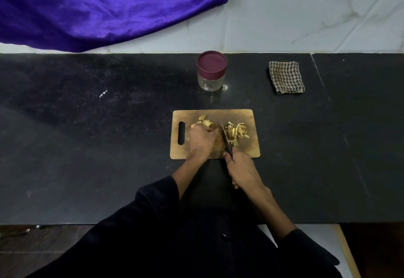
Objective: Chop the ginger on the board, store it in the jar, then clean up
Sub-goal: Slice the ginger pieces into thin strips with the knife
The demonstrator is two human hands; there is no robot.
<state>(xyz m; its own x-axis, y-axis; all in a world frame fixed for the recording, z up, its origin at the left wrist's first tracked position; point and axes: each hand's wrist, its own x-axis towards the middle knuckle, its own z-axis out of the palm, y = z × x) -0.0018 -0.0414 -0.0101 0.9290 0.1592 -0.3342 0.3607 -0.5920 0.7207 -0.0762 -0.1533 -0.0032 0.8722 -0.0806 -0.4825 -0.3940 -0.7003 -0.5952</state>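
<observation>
A wooden cutting board lies on the black counter. My left hand presses down on a piece of ginger, most of it hidden under the fingers. My right hand grips the black handle of a knife, whose blade stands on the board just right of my left hand. A pile of cut ginger strips lies right of the blade. Behind the board stands a clear glass jar with a maroon lid on it.
A folded checked cloth lies at the back right of the counter. A purple fabric hangs over the tiled wall at the back left. The counter's front edge runs just below my forearms.
</observation>
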